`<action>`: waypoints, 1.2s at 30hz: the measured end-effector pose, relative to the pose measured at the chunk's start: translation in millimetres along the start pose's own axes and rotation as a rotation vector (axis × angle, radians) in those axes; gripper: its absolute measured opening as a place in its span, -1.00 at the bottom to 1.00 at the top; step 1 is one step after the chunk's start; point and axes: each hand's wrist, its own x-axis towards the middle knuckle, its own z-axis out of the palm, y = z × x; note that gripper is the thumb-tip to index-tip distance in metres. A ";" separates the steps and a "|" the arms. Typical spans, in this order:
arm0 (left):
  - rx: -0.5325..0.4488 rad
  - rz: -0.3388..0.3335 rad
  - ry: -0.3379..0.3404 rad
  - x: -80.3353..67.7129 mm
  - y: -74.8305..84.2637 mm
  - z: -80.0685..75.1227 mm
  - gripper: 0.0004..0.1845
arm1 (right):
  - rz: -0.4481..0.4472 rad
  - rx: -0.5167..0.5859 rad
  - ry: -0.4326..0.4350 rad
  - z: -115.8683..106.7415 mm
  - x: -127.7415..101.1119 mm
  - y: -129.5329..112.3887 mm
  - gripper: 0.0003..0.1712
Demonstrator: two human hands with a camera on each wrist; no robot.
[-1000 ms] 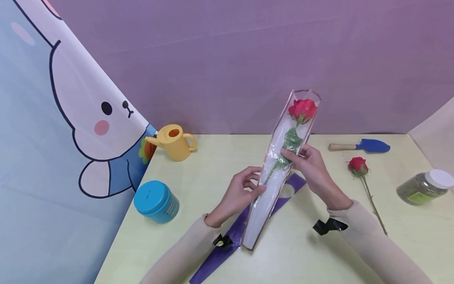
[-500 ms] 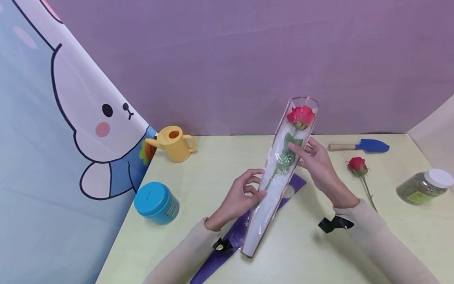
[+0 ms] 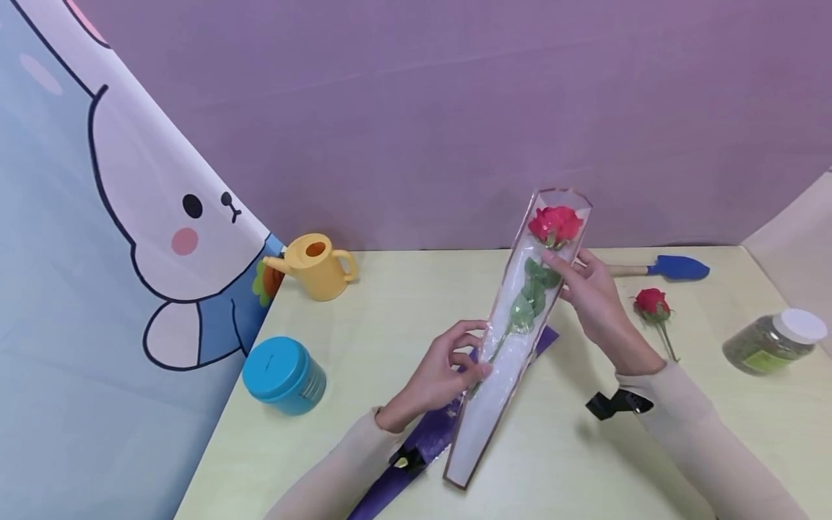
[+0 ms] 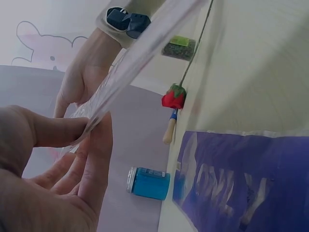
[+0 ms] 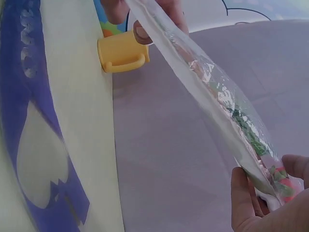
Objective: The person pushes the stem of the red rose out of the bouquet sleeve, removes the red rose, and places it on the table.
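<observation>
A red rose point(image 3: 555, 225) with green leaves lies inside a long tapered sleeve point(image 3: 477, 433), clear in front and white behind. Both hands hold it tilted above the table, bloom end away from me. My left hand point(image 3: 445, 370) pinches its left edge below the middle, between thumb and fingers. My right hand point(image 3: 594, 307) grips the right edge just under the bloom, thumb on the clear front. Beneath the sleeve lies a flat purple wrapper point(image 4: 231, 179), partly hidden; the right wrist view shows a heart-shaped cutout in it. A loose rose point(image 3: 652, 307) rests beside my right hand.
A yellow watering can point(image 3: 318, 267) and a blue-lidded jar point(image 3: 284, 375) stand at left. At right are a blue trowel point(image 3: 679, 267) and a tilted-looking jar with a white lid point(image 3: 773, 343). The left wrist view also shows a blue jar point(image 4: 150, 183) with a silvery lid.
The sleeved rose has come down a little toward me. My right hand has slid up the sleeve from the leaves toward the bloom, while my left hand keeps its pinch.
</observation>
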 end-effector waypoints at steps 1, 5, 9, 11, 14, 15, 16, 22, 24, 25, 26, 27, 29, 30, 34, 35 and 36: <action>0.003 0.002 -0.001 -0.6 -0.1 -0.1 -0.35 | 0.003 0.005 0.006 -0.3 0.4 -0.6 -0.05; 0.017 0.009 -0.001 -1.4 -0.1 -1.1 -0.36 | 0.011 0.049 0.003 0.5 0.3 -2.8 -0.06; 0.019 0.011 -0.005 -1.0 -0.3 -2.1 -0.37 | 0.010 0.064 -0.003 2.1 -1.1 -3.2 -0.07; 0.021 0.013 -0.006 -0.7 -1.2 -2.4 -0.37 | 0.003 0.066 -0.004 2.8 -1.8 -2.7 -0.07; 0.022 0.022 -0.007 -0.1 -2.6 -2.4 -0.37 | -0.007 0.095 -0.017 3.4 -1.6 -0.5 -0.08; 0.024 0.025 -0.006 0.1 -2.8 -2.3 -0.38 | -0.009 0.103 -0.022 3.7 -1.7 0.1 -0.08; 0.024 0.030 -0.005 0.3 -3.1 -2.1 -0.38 | -0.009 0.110 -0.027 3.9 -1.7 0.6 -0.08; 0.015 0.044 0.021 1.6 -4.0 0.3 -0.41 | -0.005 0.086 -0.043 7.1 -3.3 3.6 -0.14; 0.011 0.038 0.037 1.5 -3.5 1.0 -0.42 | -0.001 0.061 -0.048 9.2 -4.4 5.1 -0.16; 0.012 0.035 0.044 1.4 -3.2 1.4 -0.42 | 0.003 0.050 -0.050 10.2 -5.0 5.9 -0.18; 0.015 0.031 0.053 1.2 -2.8 1.8 -0.42 | 0.004 0.038 -0.053 11.5 -5.5 6.8 -0.19; 0.020 0.027 0.062 1.0 -2.4 2.2 -0.43 | 0.005 0.025 -0.057 12.8 -6.1 7.6 -0.20; 0.038 0.023 0.079 0.6 -1.6 3.2 -0.44 | 0.007 0.008 -0.066 15.7 -7.1 9.2 -0.21; 0.046 0.021 0.085 0.4 -1.5 3.7 -0.45 | 0.009 0.000 -0.067 17.0 -7.5 10.1 -0.21; 0.060 0.010 0.116 -0.7 -1.7 6.1 -0.48 | 0.012 -0.053 -0.073 23.0 -9.0 13.4 -0.18; 0.058 0.010 0.124 -1.0 -1.9 6.7 -0.49 | 0.014 -0.068 -0.072 24.6 -9.5 14.2 -0.18; 0.053 0.007 0.133 -1.2 -2.5 7.3 -0.50 | 0.014 -0.078 -0.073 26.1 -9.8 15.0 -0.18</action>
